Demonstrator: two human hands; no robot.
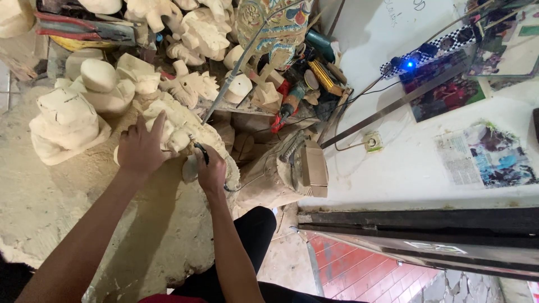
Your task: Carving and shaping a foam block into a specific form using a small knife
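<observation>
Pale wooden carving [179, 126], relief part-cut and unpainted, steadied under flat left hand [140, 148]; right hand [211, 171] grip closed on dark-handled tool [201, 151]; 1 painted mask [275, 25] behind.

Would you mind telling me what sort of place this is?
Probably a woodcarving workshop: pale unfinished carvings crowd the floor, hand tools lie in a heap, and the left hand steadies a carving while the right hand works it.

Bright even daylight, soft shadows; white wall [404, 163] slightly overexposed; wide-angle stretch at edges; blue LED [409, 64] flares.
</observation>
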